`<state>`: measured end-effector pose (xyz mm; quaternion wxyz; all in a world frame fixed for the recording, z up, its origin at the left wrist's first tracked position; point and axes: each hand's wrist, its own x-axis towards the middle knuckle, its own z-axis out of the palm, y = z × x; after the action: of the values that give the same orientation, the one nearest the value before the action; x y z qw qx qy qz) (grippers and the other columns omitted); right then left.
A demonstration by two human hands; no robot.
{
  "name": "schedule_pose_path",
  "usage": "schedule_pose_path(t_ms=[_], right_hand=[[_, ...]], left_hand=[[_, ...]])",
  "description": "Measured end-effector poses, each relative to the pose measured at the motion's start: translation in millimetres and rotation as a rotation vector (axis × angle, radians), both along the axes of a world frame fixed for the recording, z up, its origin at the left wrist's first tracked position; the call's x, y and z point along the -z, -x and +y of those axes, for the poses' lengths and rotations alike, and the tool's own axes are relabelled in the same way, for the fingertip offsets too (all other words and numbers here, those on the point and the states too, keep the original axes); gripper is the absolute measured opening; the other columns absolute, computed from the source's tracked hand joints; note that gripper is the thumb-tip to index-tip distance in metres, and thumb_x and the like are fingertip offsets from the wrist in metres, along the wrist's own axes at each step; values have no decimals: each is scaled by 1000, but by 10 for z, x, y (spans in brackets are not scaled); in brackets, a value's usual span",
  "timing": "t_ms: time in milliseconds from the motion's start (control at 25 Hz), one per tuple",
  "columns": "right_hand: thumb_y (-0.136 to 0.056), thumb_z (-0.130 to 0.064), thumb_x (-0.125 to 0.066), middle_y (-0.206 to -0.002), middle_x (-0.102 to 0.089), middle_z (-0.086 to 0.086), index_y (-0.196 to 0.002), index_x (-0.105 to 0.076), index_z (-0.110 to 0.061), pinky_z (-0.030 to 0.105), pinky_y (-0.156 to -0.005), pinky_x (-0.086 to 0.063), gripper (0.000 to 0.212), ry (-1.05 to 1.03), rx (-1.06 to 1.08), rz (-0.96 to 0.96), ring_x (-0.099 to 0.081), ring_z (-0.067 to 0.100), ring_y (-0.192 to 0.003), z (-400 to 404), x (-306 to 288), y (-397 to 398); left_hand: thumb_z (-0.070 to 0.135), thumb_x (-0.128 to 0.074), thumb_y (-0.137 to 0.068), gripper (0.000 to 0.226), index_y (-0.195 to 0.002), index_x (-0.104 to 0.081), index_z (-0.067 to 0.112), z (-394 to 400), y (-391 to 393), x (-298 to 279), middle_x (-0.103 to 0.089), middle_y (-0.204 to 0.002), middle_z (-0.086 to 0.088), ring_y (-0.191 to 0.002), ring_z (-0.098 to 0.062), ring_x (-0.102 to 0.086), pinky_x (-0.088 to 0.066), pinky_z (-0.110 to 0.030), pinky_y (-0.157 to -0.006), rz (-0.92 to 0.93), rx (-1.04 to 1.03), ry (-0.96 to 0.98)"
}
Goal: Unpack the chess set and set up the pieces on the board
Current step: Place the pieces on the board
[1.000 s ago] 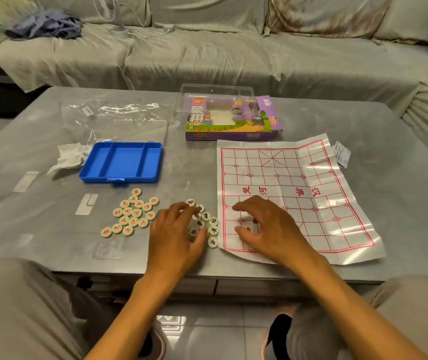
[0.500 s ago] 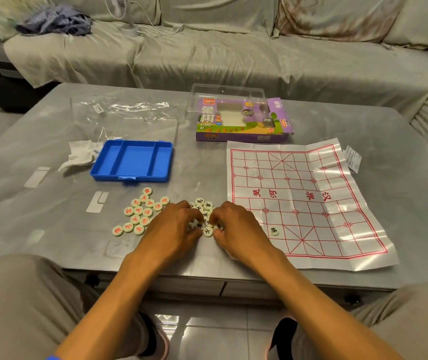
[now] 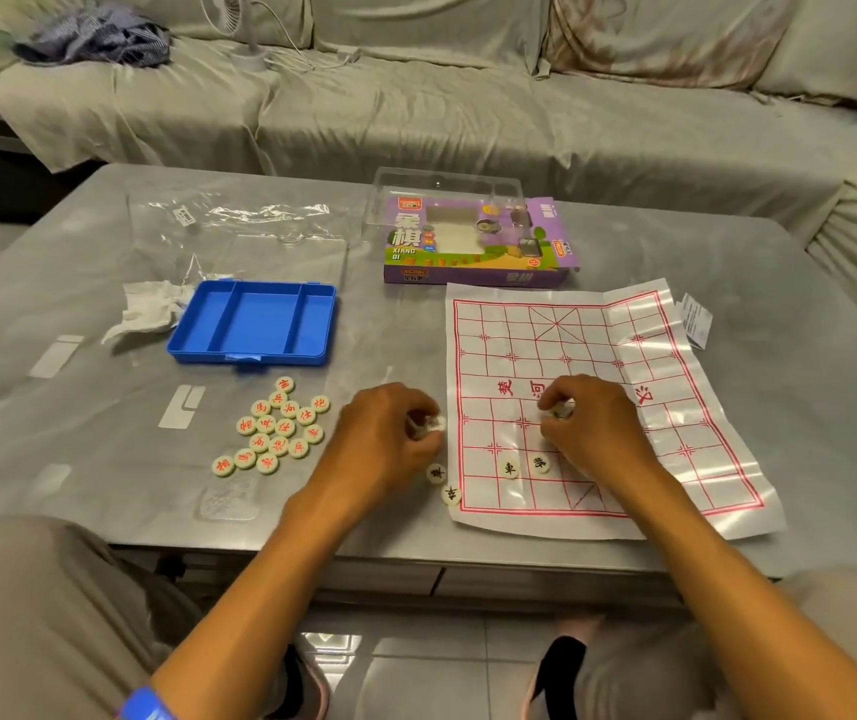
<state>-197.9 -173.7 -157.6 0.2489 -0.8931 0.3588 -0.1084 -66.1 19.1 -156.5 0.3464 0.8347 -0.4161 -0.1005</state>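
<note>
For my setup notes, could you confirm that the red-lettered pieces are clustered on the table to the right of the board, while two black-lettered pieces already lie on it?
Not quite: the head view shows the red-lettered pieces clustered on the table to the left of the board, below the blue tray. Two black-lettered pieces do lie on the board.

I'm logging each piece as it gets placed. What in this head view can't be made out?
- Piece in the right hand: fingers cover its face, character unreadable.
- Pieces in the left hand: blurred, count and characters unclear.
- Board beneath the right hand: hidden.
- Paper slip: print too small.
</note>
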Motion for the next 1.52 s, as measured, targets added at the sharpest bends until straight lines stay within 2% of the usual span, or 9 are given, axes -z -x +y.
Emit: schedule_pose_path(t_ms=[200, 360, 520, 640, 840, 1040, 1200, 1400, 1520], right_hand=[[-86, -19, -67, -110, -66, 1, -100, -69, -19, 18, -78, -39, 14, 107, -17, 55, -60, 17, -96, -11, 65, 117], [-87, -27, -65, -106, -63, -7, -103, -65, -23, 14, -73, -43, 16, 118, -184, -91, -57, 6, -81, 504, -44, 113], [-88, -38, -59, -112, -56, -5, -115, -59, -24, 21, -73, -42, 30, 118, -370, 32, -56, 14, -93, 1029, 117, -98], [-91, -31, -56, -109, -56, 0, -111, -60, -20, 24, -70, -42, 23, 127, -371, 53, -56, 18, -91, 1108, 193, -233], [-93, -27, -53, -100, -62, 0, -102, -66, -18, 19, -67, -33, 18, 176, -345, -2, -54, 13, -83, 1066, 170, -243], [-88, -22, -65, -91, -67, 0, -93, -70, -17, 19, -67, -44, 8, 184, -110, -126, -58, 12, -76, 509, 11, -20], [-90, -24, -63, -96, -70, 4, -97, -70, -15, 21, -72, -41, 13, 182, 50, 51, -54, 11, -77, 24, 117, 228], [-88, -32, -64, -108, -65, -1, -107, -66, -19, 22, -76, -46, 23, 209, 6, 38, -58, 14, -91, 183, 111, 148], [-89, -31, -63, -110, -62, -3, -110, -63, -21, 23, -78, -49, 23, 140, -200, -61, -59, 14, -94, 602, 97, -69]], left_hand=[[28, -66, -87, 26, -111, -68, 17, -593, 278, 95, -67, -107, -1, -93, -17, -63, -49, -23, -80, -28, 128, -114], [38, -62, -89, 27, -110, -66, 21, -257, 138, 163, -65, -105, 5, -86, -8, -61, -52, -21, -77, -18, -1, -53], [39, -68, -84, 27, -108, -66, 25, 263, -37, 221, -64, -99, 9, -79, -1, -57, -49, -15, -71, -58, -59, -54], [39, -71, -81, 31, -109, -66, 27, 383, -32, 272, -63, -101, 11, -80, 0, -55, -47, -12, -70, -58, 0, -84], [37, -67, -84, 21, -101, -69, 24, 299, 20, 325, -65, -97, 7, -82, -6, -56, -53, -27, -73, -110, 3, -70], [38, -66, -85, 20, -100, -67, 26, 209, 86, 254, -63, -97, 11, -83, -3, -56, -50, -15, -72, -50, -20, 16], [36, -65, -88, 24, -107, -66, 22, -144, 320, 194, -64, -110, 7, -95, -6, -57, -50, -18, -81, -38, 93, 34], [39, -59, -91, 26, -111, -65, 22, -170, 258, 226, -61, -112, 7, -101, -9, -54, -49, -24, -83, -51, 48, -8], [33, -59, -91, 27, -115, -64, 22, 106, -113, 242, -59, -118, 5, -109, -11, -46, -35, -21, -85, -167, -93, -28]])
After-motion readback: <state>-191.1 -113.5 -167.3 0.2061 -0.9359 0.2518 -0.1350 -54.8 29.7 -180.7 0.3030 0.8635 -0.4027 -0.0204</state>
